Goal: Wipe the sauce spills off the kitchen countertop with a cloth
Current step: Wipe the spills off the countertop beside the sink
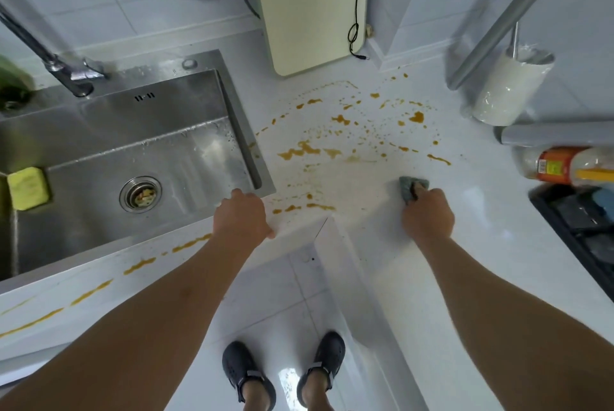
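Brown sauce spills point(300, 150) are scattered over the white countertop point(471, 211), from the back corner to the sink's right edge. More sauce streaks point(139, 265) run along the front strip before the sink. My right hand point(427, 214) grips a small grey-green cloth point(408, 187) and presses it on the counter, right of the main spill. A pale smeared patch lies just left of the cloth. My left hand point(242, 216) rests on the counter's front edge at the sink's near right corner, fingers bent down on the surface, holding nothing.
A steel sink point(109, 151) with tap point(71, 73) and yellow sponge point(27, 188) fills the left. A cream cutting board point(312, 5) leans at the back. A white utensil holder point(508, 88), a sauce bottle point(561, 166) and a black stove point(578, 224) stand on the right.
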The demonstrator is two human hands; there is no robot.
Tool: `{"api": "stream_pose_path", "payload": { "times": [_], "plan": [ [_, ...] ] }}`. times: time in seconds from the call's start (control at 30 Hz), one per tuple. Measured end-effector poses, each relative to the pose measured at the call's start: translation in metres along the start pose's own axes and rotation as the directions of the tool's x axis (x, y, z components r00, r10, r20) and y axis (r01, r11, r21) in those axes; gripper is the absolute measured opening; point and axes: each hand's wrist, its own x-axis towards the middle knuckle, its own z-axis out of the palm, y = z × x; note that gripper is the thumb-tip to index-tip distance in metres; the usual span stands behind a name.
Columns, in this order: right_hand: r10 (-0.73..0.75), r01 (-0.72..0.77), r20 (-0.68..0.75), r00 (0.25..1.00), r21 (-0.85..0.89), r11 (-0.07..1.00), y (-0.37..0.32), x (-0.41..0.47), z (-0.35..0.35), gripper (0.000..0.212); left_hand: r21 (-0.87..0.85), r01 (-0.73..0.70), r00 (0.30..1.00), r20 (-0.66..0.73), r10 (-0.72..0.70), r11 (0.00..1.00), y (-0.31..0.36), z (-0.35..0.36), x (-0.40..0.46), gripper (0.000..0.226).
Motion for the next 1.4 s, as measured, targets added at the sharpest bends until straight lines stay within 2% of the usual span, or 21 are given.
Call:
{"api": "stream_pose_path", "payload": {
  "times": [0.1, 0.3, 0.4, 0.47, 0.5, 0.53, 0.6, 0.63, 0.7, 0.77, 0.87, 1.1, 1.3, 1.4],
  "plan": [
    [-0.062, 0.061, 0.019, 0.998, 0.015, 0.998, -0.035, -0.016, 0.020, 0.054, 0.002, -0.006, 1.000, -0.013, 0.006, 1.000, 0.000, 0.001, 0.001, 0.079],
    [-0.281, 0.280, 0.086, 0.956, 0.033, 0.960, -0.131, -0.055, 0.052, 0.048, 0.007, 0.004, 1.000, -0.003, -0.004, 1.000, 0.000, 0.005, 0.003, 0.083],
    [-0.489, 0.490, 0.166, 0.856, 0.037, 0.871, -0.141, -0.062, 0.051, 0.050, 0.014, 0.006, 1.000, 0.001, -0.006, 1.000, 0.002, 0.003, 0.002, 0.082],
    [-0.584, 0.563, 0.241, 0.775, 0.155, 0.812, -0.127, -0.050, 0.040, 0.046, 0.005, 0.005, 1.000, 0.005, -0.005, 1.000, 0.002, 0.003, 0.001, 0.082],
    [-0.593, 0.544, 0.233, 0.771, 0.244, 0.803, -0.117, -0.041, 0.033, 0.039, 0.003, 0.004, 1.000, 0.005, -0.004, 1.000, 0.002, 0.003, 0.000, 0.083],
    [-0.565, 0.496, 0.172, 0.807, 0.322, 0.806, -0.106, -0.029, 0.024, 0.032, 0.002, 0.003, 1.000, 0.004, -0.003, 1.000, 0.002, 0.004, 0.000, 0.083],
    [-0.389, 0.358, 0.001, 0.921, 0.390, 0.848, -0.080, 0.007, 0.007, 0.029, 0.007, 0.001, 1.000, -0.003, -0.001, 1.000, 0.002, 0.006, 0.000, 0.084],
    [-0.272, 0.272, -0.052, 0.961, 0.373, 0.887, -0.067, 0.026, 0.001, 0.033, 0.009, -0.001, 1.000, -0.009, 0.001, 1.000, 0.001, 0.007, 0.000, 0.083],
    [-0.074, 0.073, -0.005, 0.997, 0.215, 0.974, -0.046, 0.052, -0.003, 0.048, 0.006, -0.008, 1.000, -0.017, 0.008, 1.000, 0.000, 0.008, 0.001, 0.082],
    [-0.022, 0.015, 0.092, 0.996, 0.075, 0.997, -0.049, 0.053, 0.006, 0.061, 0.012, -0.008, 1.000, -0.017, 0.008, 1.000, -0.001, 0.009, 0.003, 0.082],
    [-0.155, 0.156, 0.065, 0.986, -0.001, 0.988, -0.079, 0.042, 0.024, 0.067, 0.011, -0.003, 1.000, -0.016, 0.003, 1.000, 0.000, 0.009, 0.004, 0.082],
    [-0.344, 0.349, 0.108, 0.933, -0.028, 0.937, -0.136, 0.002, 0.047, 0.065, -0.010, 0.006, 1.000, -0.009, -0.006, 1.000, 0.001, 0.011, 0.004, 0.081],
    [-0.494, 0.506, 0.150, 0.856, -0.050, 0.861, -0.154, -0.024, 0.056, 0.063, -0.044, 0.025, 1.000, -0.004, -0.025, 0.999, 0.002, 0.010, 0.000, 0.080],
    [-0.596, 0.615, 0.196, 0.779, -0.051, 0.787, -0.160, -0.037, 0.059, 0.061, -0.033, 0.013, 1.000, -0.016, -0.014, 0.999, 0.003, 0.009, -0.004, 0.079]
  ]
}}
